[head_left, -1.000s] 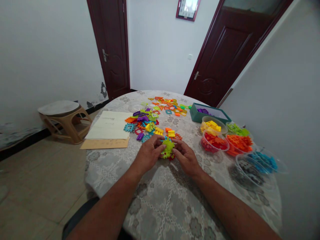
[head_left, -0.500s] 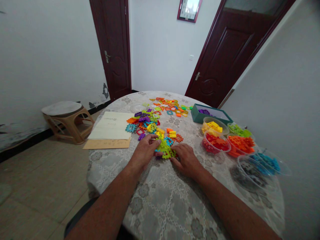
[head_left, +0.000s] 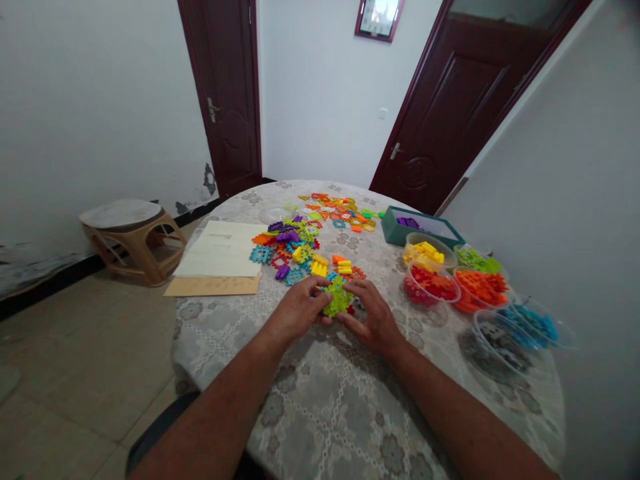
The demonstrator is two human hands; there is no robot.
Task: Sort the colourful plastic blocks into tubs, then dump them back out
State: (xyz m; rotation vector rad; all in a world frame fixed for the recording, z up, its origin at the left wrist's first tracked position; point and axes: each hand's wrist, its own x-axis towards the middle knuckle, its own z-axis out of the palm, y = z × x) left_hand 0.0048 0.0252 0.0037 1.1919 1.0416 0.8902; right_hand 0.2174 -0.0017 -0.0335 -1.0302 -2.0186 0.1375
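Lime-green toothed piece point(head_left: 338, 300): between both hands, in from near edge of tabletop point(head_left: 320, 407).
Left hand point(head_left: 299, 308): curled, thumb and fingers gripping it.
Right hand point(head_left: 375, 316): half-open at its right side; grip unclear.
Green box point(head_left: 396, 233): by tabletop's right edge.

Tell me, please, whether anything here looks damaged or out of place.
Yes: low on the left wall, dark, ragged patches beside the door look like peeled paint, unlike the smooth wall above. Loose pieces lie mixed on the table, but nothing looks spilled.
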